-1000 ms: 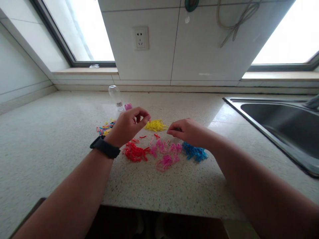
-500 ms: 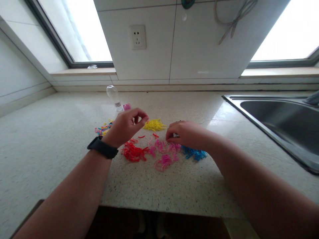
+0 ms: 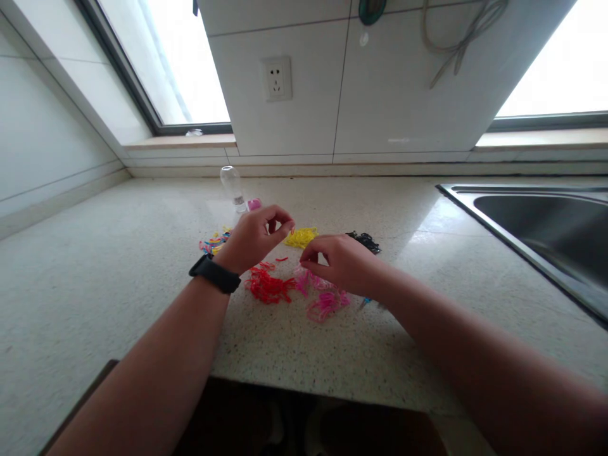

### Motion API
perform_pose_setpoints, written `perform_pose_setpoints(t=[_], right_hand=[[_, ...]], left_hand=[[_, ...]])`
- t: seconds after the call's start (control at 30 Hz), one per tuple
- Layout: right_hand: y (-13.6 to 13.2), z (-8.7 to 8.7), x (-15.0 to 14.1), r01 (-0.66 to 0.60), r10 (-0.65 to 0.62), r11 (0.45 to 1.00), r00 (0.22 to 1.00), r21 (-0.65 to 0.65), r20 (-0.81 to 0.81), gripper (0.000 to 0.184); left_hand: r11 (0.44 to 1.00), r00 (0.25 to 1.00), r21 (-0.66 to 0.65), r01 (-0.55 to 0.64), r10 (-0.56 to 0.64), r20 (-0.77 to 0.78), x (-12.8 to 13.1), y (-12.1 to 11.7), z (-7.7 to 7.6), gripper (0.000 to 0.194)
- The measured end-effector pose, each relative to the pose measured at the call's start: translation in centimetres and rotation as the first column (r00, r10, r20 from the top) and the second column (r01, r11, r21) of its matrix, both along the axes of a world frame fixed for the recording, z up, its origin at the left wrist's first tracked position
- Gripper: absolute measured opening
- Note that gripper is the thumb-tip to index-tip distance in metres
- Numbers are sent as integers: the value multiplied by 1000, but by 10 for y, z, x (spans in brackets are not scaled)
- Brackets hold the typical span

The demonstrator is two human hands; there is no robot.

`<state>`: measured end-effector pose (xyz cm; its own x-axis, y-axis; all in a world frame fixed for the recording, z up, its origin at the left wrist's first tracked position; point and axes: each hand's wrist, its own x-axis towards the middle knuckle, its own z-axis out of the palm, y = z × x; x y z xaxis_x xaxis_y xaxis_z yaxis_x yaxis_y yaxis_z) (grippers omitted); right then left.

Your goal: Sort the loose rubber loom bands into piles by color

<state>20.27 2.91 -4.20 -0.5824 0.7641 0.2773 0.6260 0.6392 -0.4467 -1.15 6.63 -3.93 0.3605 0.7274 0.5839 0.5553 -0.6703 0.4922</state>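
Right hand [image 3: 344, 261] is shifting left over pink bands [image 3: 327, 304], uncovering black bands [image 3: 367, 242]; fingers nearly meeting, can't tell if holding. Left hand [image 3: 259, 235] is pinching a reddish band [image 3: 292, 232].

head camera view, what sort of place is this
Probably a kitchen: a metal sink is set into a speckled countertop, and a power socket sits on the tiled wall behind.
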Motion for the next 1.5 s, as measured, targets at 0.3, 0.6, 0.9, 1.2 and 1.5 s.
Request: perform_pose_setpoints(t=[0.3,0.6,0.9,1.2,1.5], right_hand=[[0,-1,2,54,-67,996,980,74,187,16],[3,-4,-3,14,-45,994,960,111,276,22],[6,-6,-10,-4,-37,991,952,135,304,17],[2,2,3,-25,-32,985,945,169,326,15],[-9,11,4,-308,280,950,914,54,293,30]], left_hand=[[1000,1000,-10,9,-9,-19,-2,2,-2,7],[1000,999,-7,11,-11,-36,-1,2,-1,8],[1000,998,-6,-3,2,-61,-2,4,-2,8],[1000,999,-10,10,-11,-48,-4,4,-3,9],[1000,999,7,5,-5,-54,-4,5,-2,8]])
